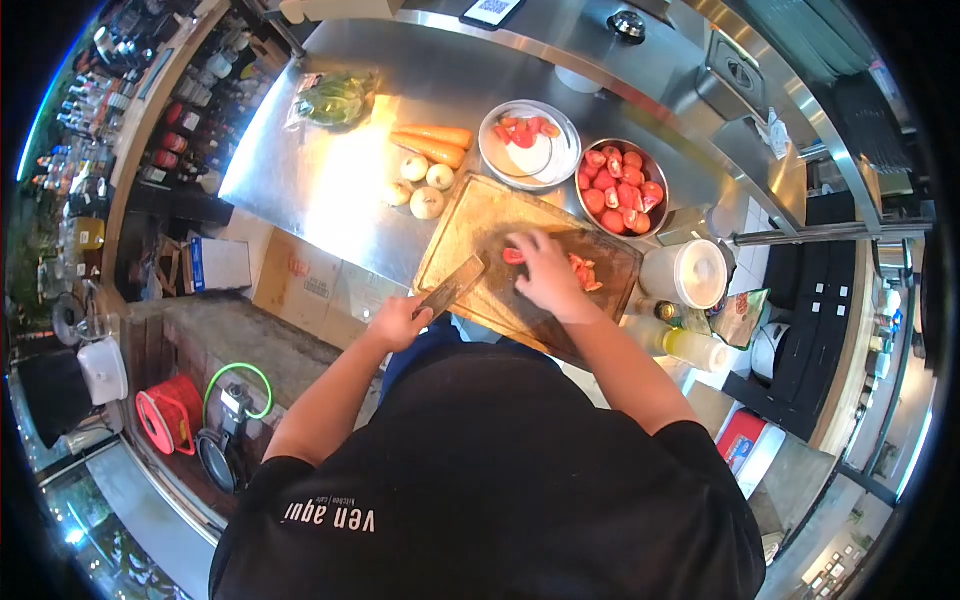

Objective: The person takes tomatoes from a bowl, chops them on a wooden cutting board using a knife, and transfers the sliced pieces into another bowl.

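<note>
Two hands work over one wooden cutting board (462,225) on the steel bench (310,190). The left hand (398,322), at the board's 8 o'clock edge, has its fingers clamped around the handle of one cleaver (456,285), whose broad blade slants over the board toward 2 o'clock; the forearm runs up from 7 o'clock. The right hand (550,275) is palm down over the middle, its fingers apart and slightly curled beside one red tomato piece (513,256); whether they touch it, I cannot tell. Its forearm comes in from 5 o'clock. One small heap of chopped tomato (584,272) lies on the board at that hand's 3 o'clock. Around the board stand four onions (427,204) at 10 o'clock, two carrots (428,150) at 11, one pale bowl (535,172) with several tomato pieces at 12, and one metal bowl (665,205) at 2, holding red tomatoes (605,180) too overlapped to count exactly. One bagged leafy green (335,100) lies farther out at 10 o'clock, and one lidded tub (698,275) stands at 3
</note>
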The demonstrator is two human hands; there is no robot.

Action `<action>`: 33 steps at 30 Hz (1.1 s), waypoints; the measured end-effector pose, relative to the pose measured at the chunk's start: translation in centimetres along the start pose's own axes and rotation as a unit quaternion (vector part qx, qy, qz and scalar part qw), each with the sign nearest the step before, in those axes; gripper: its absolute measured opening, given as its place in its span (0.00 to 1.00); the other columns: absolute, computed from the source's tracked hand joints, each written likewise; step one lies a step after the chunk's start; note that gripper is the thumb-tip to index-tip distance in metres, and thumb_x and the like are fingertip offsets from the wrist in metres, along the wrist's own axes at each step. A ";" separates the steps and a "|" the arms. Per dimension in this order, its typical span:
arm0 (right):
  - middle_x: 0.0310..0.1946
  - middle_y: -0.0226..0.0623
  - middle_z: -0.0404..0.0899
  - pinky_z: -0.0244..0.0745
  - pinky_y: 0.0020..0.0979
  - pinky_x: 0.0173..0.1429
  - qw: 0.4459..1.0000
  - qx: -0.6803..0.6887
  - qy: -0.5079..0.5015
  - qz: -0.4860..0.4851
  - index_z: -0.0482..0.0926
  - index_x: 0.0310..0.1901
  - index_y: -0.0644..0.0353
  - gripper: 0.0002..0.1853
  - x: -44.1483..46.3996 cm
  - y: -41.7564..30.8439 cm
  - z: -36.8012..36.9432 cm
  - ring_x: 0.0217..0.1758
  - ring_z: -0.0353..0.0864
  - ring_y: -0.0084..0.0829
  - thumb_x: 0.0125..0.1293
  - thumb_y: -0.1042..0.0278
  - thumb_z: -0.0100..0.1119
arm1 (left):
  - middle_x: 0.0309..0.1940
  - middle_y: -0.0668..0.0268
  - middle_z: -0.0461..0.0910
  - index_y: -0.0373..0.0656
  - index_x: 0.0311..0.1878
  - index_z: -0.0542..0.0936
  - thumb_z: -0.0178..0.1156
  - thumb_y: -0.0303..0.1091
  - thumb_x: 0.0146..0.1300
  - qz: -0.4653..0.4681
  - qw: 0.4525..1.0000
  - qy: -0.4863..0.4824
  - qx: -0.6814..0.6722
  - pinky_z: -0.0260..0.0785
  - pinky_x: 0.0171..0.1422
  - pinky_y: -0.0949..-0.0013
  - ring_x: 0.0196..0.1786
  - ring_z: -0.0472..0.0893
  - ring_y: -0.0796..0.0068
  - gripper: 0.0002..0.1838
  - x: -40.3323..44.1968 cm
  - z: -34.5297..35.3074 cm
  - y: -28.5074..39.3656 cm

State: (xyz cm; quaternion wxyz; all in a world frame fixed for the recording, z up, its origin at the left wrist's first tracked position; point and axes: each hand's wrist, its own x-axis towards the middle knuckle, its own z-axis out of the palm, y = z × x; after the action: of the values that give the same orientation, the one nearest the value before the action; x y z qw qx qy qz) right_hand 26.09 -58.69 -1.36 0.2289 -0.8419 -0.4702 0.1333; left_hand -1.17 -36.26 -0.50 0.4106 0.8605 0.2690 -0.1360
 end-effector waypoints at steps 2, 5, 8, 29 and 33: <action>0.66 0.46 0.80 0.82 0.52 0.71 0.999 0.012 -0.040 -0.008 0.83 0.69 0.47 0.32 1.6 -0.8 1.8 0.71 0.80 0.55 0.60 0.72 0.75 | 0.36 0.42 0.88 0.38 0.47 0.87 0.64 0.48 0.77 0.010 1.000 -0.001 0.012 0.79 0.48 0.40 0.43 0.88 0.33 0.19 0.6 0.3 -0.6; 0.64 0.47 0.82 0.84 0.52 0.67 0.992 0.010 -0.124 0.026 0.87 0.58 0.51 0.21 4.6 -0.7 2.8 0.67 0.84 0.54 0.62 0.73 0.72 | 0.36 0.42 0.88 0.39 0.47 0.87 0.64 0.48 0.77 -0.008 1.000 -0.020 -0.009 0.79 0.49 0.40 0.43 0.88 0.34 0.19 1.0 0.2 -0.8; 0.55 0.50 0.86 0.85 0.53 0.64 0.983 -0.007 -0.173 0.055 0.87 0.48 0.56 0.11 7.9 0.2 2.4 0.61 0.89 0.54 0.64 0.75 0.70 | 0.36 0.42 0.87 0.38 0.49 0.87 0.64 0.47 0.78 0.023 0.999 0.002 0.027 0.78 0.48 0.42 0.43 0.88 0.34 0.18 1.0 0.1 -0.7; 0.60 0.50 0.82 0.85 0.50 0.67 0.982 -0.043 -0.167 0.077 0.90 0.52 0.56 0.13 5.7 3.1 3.0 0.62 0.87 0.54 0.67 0.75 0.68 | 0.37 0.40 0.87 0.37 0.43 0.85 0.65 0.53 0.78 0.014 0.998 0.008 0.054 0.77 0.49 0.37 0.46 0.87 0.31 0.24 2.4 0.4 -1.1; 0.51 0.50 0.82 0.84 0.50 0.60 0.994 0.103 -0.016 0.038 0.87 0.45 0.61 0.07 10.2 3.6 -0.1 0.54 0.87 0.54 0.67 0.74 0.68 | 0.37 0.39 0.87 0.37 0.43 0.85 0.66 0.53 0.78 -0.004 0.999 -0.003 0.044 0.77 0.50 0.37 0.47 0.87 0.30 0.24 2.7 0.4 -1.0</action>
State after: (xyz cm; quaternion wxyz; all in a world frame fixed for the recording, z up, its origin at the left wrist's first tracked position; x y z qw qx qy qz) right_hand 34.09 -51.67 -3.17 0.3010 -0.8289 -0.4254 0.2033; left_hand 0.43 -35.09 -2.61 0.3724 0.8762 0.2652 -0.1523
